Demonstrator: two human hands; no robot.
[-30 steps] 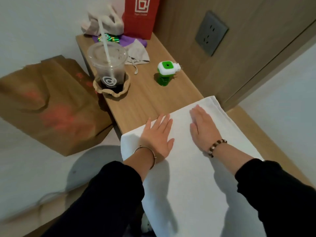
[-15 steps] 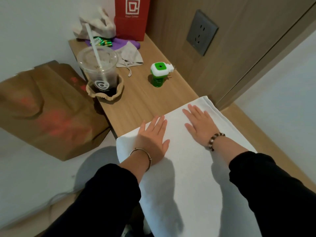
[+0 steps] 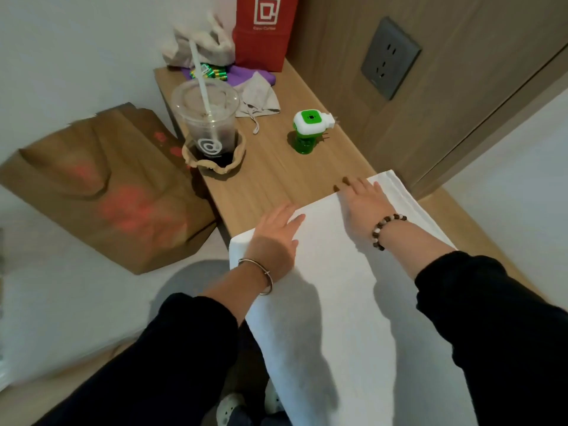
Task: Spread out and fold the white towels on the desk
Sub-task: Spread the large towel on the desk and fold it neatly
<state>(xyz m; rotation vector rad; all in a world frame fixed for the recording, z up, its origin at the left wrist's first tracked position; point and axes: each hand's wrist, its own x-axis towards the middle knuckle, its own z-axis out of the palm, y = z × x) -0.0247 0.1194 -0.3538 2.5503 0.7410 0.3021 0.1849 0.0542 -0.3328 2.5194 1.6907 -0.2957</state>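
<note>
Left grip (image 3: 276, 238) lay flat on the white towel (image 3: 353, 302) at its far hem, fingers straight, holding nothing. Right grip (image 3: 365, 207), equally flat and empty, overhung that hem onto the worktop (image 3: 276, 173). The towel's long axis ran eleven to five o'clock, back beneath both arms.

The towel (image 3: 353, 302) is lying across the near end of the desk (image 3: 276, 179). The left hand (image 3: 273, 238) and right hand (image 3: 364, 207) are resting side by side at the towel's far edge. Beyond them, the cup (image 3: 209, 130) is standing at the desk's left edge, with the plug-in device (image 3: 309, 127) nearer the right edge. The pouch (image 3: 259, 98) is lying behind the cup, and the carrier bag (image 3: 264, 29) is standing at the far end. The paper bag (image 3: 101, 186) is sitting on the floor, left of the desk.
</note>
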